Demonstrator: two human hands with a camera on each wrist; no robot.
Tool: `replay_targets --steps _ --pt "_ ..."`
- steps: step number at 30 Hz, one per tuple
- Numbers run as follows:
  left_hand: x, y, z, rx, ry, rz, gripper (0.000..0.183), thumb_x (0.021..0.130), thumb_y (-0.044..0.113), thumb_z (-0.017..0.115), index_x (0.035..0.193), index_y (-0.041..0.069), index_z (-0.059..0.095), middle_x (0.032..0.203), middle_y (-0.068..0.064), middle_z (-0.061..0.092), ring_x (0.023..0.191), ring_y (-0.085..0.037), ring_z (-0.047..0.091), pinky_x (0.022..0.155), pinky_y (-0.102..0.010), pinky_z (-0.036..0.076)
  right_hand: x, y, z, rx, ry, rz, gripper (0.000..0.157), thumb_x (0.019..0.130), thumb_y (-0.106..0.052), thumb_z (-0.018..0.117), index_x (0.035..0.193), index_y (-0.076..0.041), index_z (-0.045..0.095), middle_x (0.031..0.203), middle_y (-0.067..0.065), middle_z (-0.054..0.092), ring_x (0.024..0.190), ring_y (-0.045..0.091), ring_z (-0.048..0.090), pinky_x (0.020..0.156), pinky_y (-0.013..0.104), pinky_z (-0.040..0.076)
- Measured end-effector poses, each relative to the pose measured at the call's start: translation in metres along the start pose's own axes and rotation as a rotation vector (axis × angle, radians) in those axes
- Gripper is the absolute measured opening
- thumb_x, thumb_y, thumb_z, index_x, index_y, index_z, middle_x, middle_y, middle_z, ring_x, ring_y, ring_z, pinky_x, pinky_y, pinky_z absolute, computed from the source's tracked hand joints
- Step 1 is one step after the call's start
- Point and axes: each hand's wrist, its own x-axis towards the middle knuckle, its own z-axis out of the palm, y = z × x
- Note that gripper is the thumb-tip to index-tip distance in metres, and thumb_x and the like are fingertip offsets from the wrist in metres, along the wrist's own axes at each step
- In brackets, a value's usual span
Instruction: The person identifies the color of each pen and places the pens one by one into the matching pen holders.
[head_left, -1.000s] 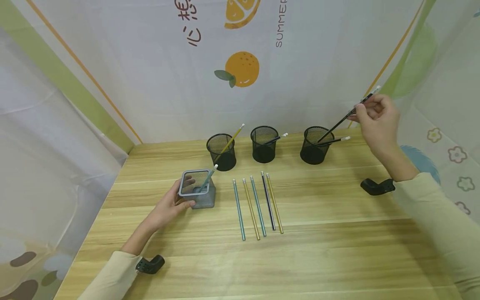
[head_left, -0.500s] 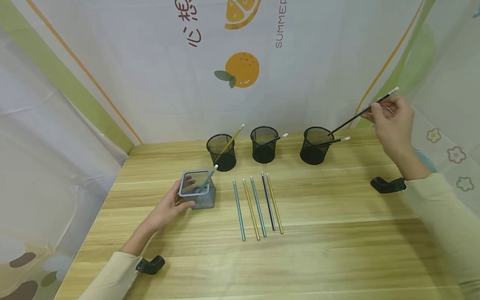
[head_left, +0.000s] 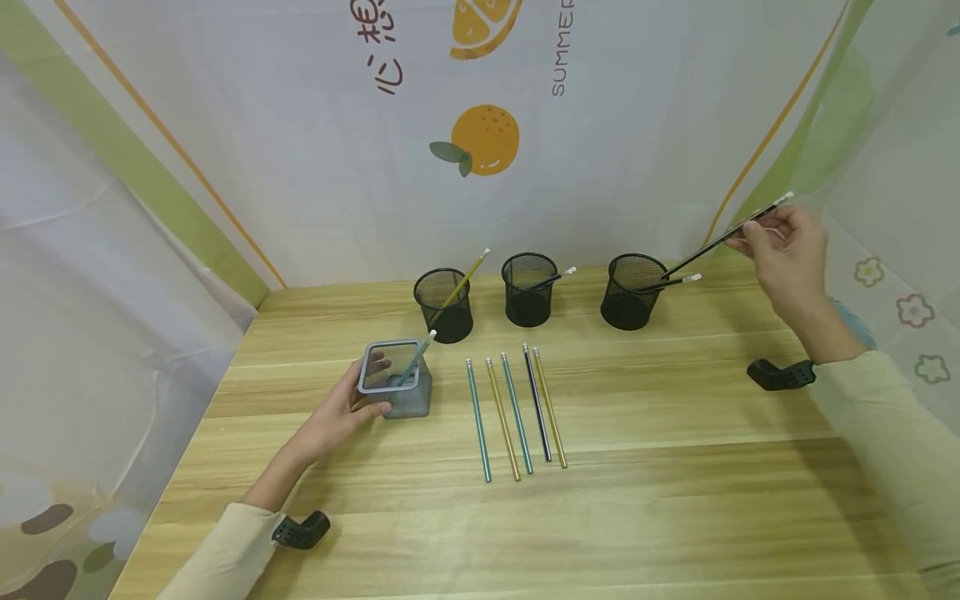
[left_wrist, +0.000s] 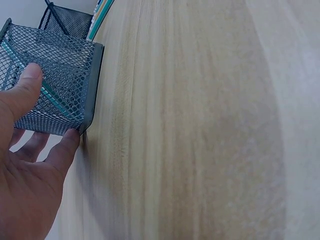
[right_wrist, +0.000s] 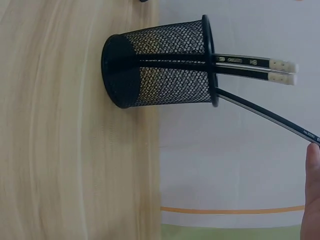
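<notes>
Your left hand (head_left: 341,421) curls round a grey square metal-mesh holder (head_left: 408,402), its opening up and a teal pencil (head_left: 420,354) leaning out. Well right of that holder and farther back, your right hand (head_left: 791,260) pinches a slim black pencil (head_left: 701,252) near its white-eraser end; its lower end reaches the rim of a black round metal-mesh cup (head_left: 626,312), though whether inside or merely touching is hard to tell. The right wrist view shows two black pencils (right_wrist: 242,60) already in that cup; from your head view they look like one. Just right of the holder, five loose pencils (head_left: 517,412), two teal, two gold, one dark navy, lie on the wooden table (head_left: 652,517). Just behind the holder, a second black mesh cup (head_left: 450,323) bears a yellow pencil (head_left: 472,268); farther right, a third cup (head_left: 528,312) bears a dark one.
</notes>
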Motion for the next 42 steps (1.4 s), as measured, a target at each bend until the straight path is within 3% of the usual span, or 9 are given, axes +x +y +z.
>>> replay_targets --steps 6,14,19,29,35,42 --pt "0.0 -0.002 0.0 -0.009 0.002 0.01 0.076 0.094 -0.009 0.066 0.156 -0.003 0.024 0.153 -0.03 0.035 0.138 -0.047 0.039 0.109 -0.035 0.041 -0.003 0.006 -0.002 -0.053 -0.029 -0.003 0.008 0.096 0.015 0.055 0.101 0.008 0.055 0.096 0.017 0.059 0.081 0.02 0.069 0.08 0.028 0.059" --pt "0.0 -0.002 0.0 -0.021 -0.003 -0.006 0.075 0.095 -0.008 0.066 0.156 -0.002 0.023 0.154 -0.03 0.034 0.138 -0.046 0.039 0.107 -0.033 0.044 -0.006 0.013 -0.001 -0.158 -0.078 -0.008 0.008 0.098 0.014 0.054 0.104 0.009 0.055 0.098 0.017 0.058 0.085 0.018 0.069 0.081 0.026 0.058" --pt "0.0 -0.001 0.0 -0.025 -0.004 -0.012 0.075 0.095 -0.008 0.065 0.157 -0.001 0.024 0.154 -0.029 0.033 0.138 -0.046 0.038 0.107 -0.034 0.044 -0.007 0.016 -0.001 -0.212 -0.108 0.005 0.007 0.098 0.012 0.056 0.104 0.01 0.056 0.101 0.016 0.059 0.088 0.017 0.069 0.082 0.025 0.058" --pt "0.0 -0.001 0.0 -0.018 -0.001 -0.017 0.075 0.095 -0.008 0.066 0.157 -0.001 0.024 0.154 -0.029 0.033 0.138 -0.046 0.038 0.108 -0.037 0.044 -0.003 0.015 0.002 -0.266 -0.097 -0.02 0.01 0.099 0.002 0.061 0.109 0.001 0.063 0.098 0.01 0.066 0.091 0.015 0.07 0.083 0.021 0.057" --pt "0.0 0.0 0.0 -0.007 -0.001 -0.017 0.075 0.095 -0.007 0.066 0.157 0.0 0.024 0.154 -0.029 0.033 0.139 -0.047 0.038 0.108 -0.041 0.043 -0.005 0.013 0.0 -0.252 -0.08 0.017 0.01 0.1 0.001 0.06 0.109 0.004 0.061 0.098 0.015 0.063 0.089 0.016 0.069 0.081 0.021 0.058" --pt "0.0 0.0 0.0 -0.003 -0.003 -0.009 0.075 0.096 -0.007 0.065 0.157 0.0 0.024 0.154 -0.029 0.033 0.139 -0.047 0.037 0.109 -0.044 0.042 -0.009 0.011 -0.005 -0.318 -0.078 0.079 0.018 0.102 -0.003 0.058 0.114 0.01 0.056 0.098 0.011 0.062 0.086 0.012 0.069 0.081 0.021 0.057"
